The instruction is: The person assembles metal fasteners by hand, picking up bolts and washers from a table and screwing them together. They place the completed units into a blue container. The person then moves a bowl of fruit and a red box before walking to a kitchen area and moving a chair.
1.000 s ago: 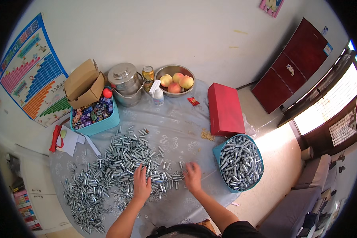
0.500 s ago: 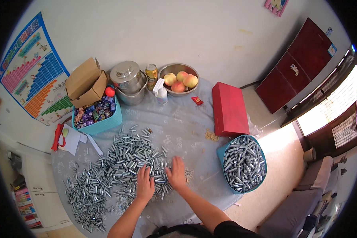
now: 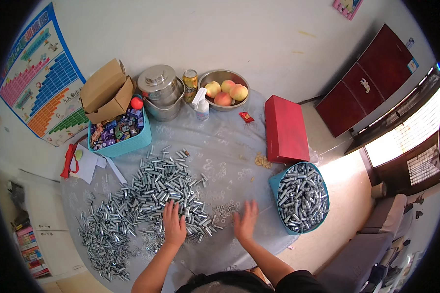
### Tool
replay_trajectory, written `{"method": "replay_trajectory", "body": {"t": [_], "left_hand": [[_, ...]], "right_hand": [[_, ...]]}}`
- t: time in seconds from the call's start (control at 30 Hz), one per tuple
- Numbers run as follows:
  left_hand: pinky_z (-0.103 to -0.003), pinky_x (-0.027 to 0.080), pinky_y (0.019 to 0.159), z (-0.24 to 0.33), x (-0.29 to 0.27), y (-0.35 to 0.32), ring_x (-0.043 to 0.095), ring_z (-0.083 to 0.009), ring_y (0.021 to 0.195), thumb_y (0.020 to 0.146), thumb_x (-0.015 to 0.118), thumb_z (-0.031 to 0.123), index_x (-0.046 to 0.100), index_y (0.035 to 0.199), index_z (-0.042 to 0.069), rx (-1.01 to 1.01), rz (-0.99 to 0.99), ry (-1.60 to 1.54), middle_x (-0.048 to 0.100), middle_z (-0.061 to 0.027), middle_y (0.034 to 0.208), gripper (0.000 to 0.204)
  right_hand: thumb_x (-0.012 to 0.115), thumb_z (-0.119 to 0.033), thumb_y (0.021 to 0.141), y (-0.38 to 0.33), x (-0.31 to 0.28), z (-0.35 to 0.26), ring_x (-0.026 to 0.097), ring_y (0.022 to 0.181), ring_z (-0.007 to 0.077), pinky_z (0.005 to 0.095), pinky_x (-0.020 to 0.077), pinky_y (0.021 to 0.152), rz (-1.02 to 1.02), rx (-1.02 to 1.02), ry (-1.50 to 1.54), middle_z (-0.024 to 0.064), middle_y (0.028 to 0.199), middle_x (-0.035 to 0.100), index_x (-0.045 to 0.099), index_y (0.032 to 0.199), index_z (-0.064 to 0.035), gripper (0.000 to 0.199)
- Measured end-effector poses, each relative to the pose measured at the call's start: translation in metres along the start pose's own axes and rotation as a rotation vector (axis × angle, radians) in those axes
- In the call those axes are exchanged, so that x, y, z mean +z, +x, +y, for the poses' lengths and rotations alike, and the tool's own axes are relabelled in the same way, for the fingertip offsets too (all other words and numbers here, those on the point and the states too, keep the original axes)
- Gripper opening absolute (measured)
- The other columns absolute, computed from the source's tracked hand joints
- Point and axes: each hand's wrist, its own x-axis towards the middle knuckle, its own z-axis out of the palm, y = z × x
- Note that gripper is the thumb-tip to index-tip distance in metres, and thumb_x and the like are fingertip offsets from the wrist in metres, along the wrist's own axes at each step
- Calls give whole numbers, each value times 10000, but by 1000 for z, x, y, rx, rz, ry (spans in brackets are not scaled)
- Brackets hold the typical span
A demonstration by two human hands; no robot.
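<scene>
Metal cylinders [image 3: 156, 180] heaped on L side of grey tbl cloth [image 3: 220, 146], more in teal basket [image 3: 275, 189] at R edge, by red box [image 3: 286, 129]. L hand [image 3: 174, 227] at heap's near side, loosely spread; can't tell if touching. R hand [image 3: 245, 222], also spread, just beside small rings [image 3: 226, 209]. Hands apart.

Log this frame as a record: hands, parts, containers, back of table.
left hand: open, fingers over the near side of a broad heap of small silver cylindrical metal parts
right hand: open, right of the heap, beside scattered small silver rings; no part visible in it
right container: blue plastic basket, full of similar metal parts
left container: teal plastic basket, small wrapped items
table back: lidded steel pot, gold can, white spray bottle, steel bowl of yellow-red fruit
</scene>
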Motion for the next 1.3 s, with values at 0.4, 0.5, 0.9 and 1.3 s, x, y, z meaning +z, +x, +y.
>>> {"method": "replay_trajectory", "body": {"t": [0.4, 0.5, 0.9, 1.3], "left_hand": [[-478, 228, 1050, 6, -5, -13, 288, -415, 1267, 830, 519, 110, 445, 1218, -17, 19, -33, -11, 348, -204, 1363, 415], [-493, 240, 1040, 2, -2, -17, 296, -430, 1251, 821, 531, 121, 466, 1198, -21, 41, -41, 31, 362, -221, 1340, 408], [-488, 271, 1028, 13, 2, -14, 324, -422, 1232, 801, 568, 101, 502, 1166, 0, 102, -73, 7, 381, -215, 1329, 385], [-496, 218, 1062, 38, 32, -6, 283, -341, 1298, 824, 584, 301, 412, 1292, 42, 423, -444, 144, 372, -161, 1360, 562]], "right_hand": [[562, -80, 799, 11, -16, 42, 528, 932, 315, 420, 381, 847, 243, 13, -163, 115, 986, 585, 582, 959, -60, 162], [626, -124, 767, 5, -12, 50, 553, 842, 286, 404, 406, 764, 78, -17, -29, 70, 856, 605, 610, 821, -87, 67], [685, -138, 726, 19, -10, 19, 580, 836, 254, 373, 457, 710, -247, 301, 111, 80, 843, 618, 618, 815, -76, 127], [586, -244, 835, -14, 24, 13, 284, 1285, 419, 498, 211, 1063, -261, -88, -14, 251, 1372, 327, 316, 1317, 36, 619]]}}
